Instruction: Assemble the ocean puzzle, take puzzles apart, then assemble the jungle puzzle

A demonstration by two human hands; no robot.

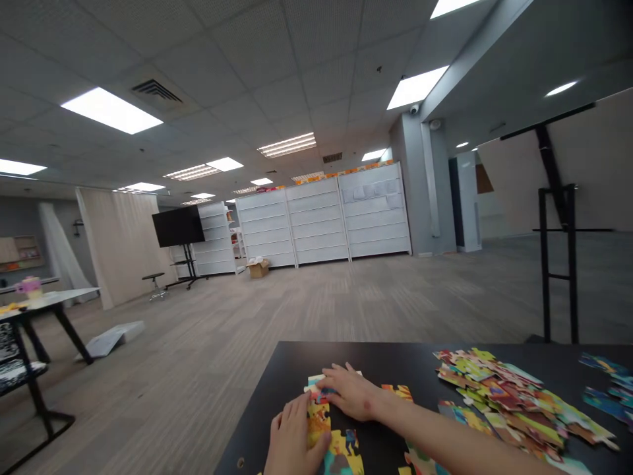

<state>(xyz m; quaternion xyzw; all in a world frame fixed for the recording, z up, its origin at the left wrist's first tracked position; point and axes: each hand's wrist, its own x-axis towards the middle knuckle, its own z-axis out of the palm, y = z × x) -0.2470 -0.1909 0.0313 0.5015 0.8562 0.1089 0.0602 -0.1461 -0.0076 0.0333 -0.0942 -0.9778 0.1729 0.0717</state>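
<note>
A partly joined jigsaw puzzle strip [319, 422] lies on the black table, its joined pieces yellow, red and teal. My left hand [295, 439] rests along its left edge, fingers stretched forward and thumb apart over the strip. Across the strip's far end reaches my right hand [351, 392], palm down with fingers spread over the pieces there; its fingertips partly cover them. More joined jigsaw pieces [341, 455] show beside my left thumb. Under my right forearm, other jigsaw pieces [398, 392] are partly hidden.
A heap of loose jigsaw pieces [504, 396] covers the right side of the black table [291, 359]. Blue pieces [606, 399] lie at the far right. Beyond the table stand a black metal frame [558, 264], white shelving [316, 224] and a screen on a stand [178, 226].
</note>
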